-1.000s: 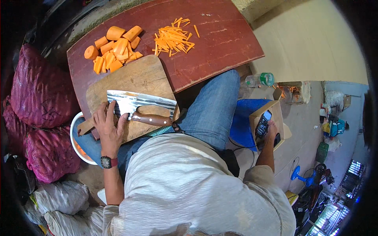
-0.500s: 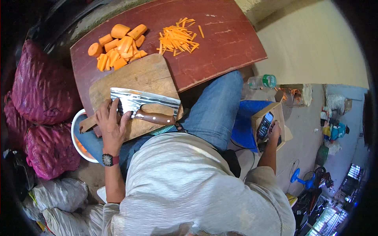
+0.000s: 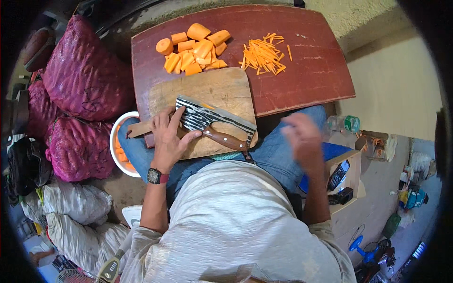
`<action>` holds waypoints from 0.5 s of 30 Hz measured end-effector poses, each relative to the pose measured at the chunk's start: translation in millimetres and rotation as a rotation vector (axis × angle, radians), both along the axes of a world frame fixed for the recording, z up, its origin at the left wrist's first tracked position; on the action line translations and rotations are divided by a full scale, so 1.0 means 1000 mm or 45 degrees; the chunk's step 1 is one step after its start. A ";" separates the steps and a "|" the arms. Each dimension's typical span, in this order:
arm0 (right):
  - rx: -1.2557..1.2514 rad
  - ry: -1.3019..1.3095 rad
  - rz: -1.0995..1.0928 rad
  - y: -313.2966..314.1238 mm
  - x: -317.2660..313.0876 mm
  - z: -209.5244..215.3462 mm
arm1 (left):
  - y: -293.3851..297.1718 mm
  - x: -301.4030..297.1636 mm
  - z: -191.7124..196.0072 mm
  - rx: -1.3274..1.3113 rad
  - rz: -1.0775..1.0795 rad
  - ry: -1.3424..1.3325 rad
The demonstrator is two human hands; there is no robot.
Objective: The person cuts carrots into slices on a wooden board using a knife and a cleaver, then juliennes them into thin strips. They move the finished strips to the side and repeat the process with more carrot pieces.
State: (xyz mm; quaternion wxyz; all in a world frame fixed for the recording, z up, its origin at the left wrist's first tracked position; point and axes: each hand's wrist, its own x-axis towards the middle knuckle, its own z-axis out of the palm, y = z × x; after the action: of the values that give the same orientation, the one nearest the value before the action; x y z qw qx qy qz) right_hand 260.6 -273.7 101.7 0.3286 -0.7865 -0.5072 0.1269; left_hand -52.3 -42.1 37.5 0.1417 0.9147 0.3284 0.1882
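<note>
- Purple-red mesh sacks (image 3: 85, 70) are piling up at my left, beside the counter (image 3: 321, 70).
- Whitish sacks (image 3: 75, 203) are lying below them.
- An open cardboard box (image 3: 351, 165) is sitting at my right, holding a dark-screened phone (image 3: 339, 174).

Red mesh sacks (image 3: 85, 75) — plastic bottle (image 3: 342, 124)

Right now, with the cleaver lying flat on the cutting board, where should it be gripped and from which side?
Take the cleaver by its brown wooden handle, coming from the person's right. The handle angles toward the board's near right corner and lies free, while the left hand rests against the blade's left end. The wide blade lies flat on the cutting board, offering no safe hold. The right hand is blurred, in the air.
</note>
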 end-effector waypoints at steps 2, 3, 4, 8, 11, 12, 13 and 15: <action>-0.011 0.153 0.474 0.036 -0.044 0.009 | 0.003 0.006 0.004 -0.038 0.030 -0.016; -0.067 0.045 0.676 0.052 -0.062 0.010 | 0.006 0.008 0.007 -0.083 0.058 -0.032; -0.061 0.045 0.676 0.062 -0.076 0.004 | 0.013 0.011 0.004 -0.094 0.063 -0.078; -0.052 -0.274 0.810 0.083 -0.090 -0.031 | 0.038 0.041 0.022 -0.003 -0.082 -0.018; -0.220 -0.305 0.853 0.090 -0.093 -0.031 | 0.050 0.065 0.020 -0.048 -0.145 0.126; -0.284 -0.297 0.850 0.091 -0.094 -0.030 | 0.055 0.073 0.019 -0.056 -0.168 0.100; -0.277 -0.303 0.845 0.091 -0.094 -0.030 | 0.058 0.080 0.018 -0.047 -0.171 0.097; -0.172 -0.278 0.760 0.090 -0.090 -0.033 | 0.064 0.097 0.016 0.067 -0.200 0.096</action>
State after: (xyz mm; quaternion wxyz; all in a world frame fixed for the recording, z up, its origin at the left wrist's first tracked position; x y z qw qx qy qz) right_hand 170.7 -183.8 68.8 0.1674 -0.6321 -0.7382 0.1658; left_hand 44.9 22.2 53.6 0.1195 0.9475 0.2556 0.1504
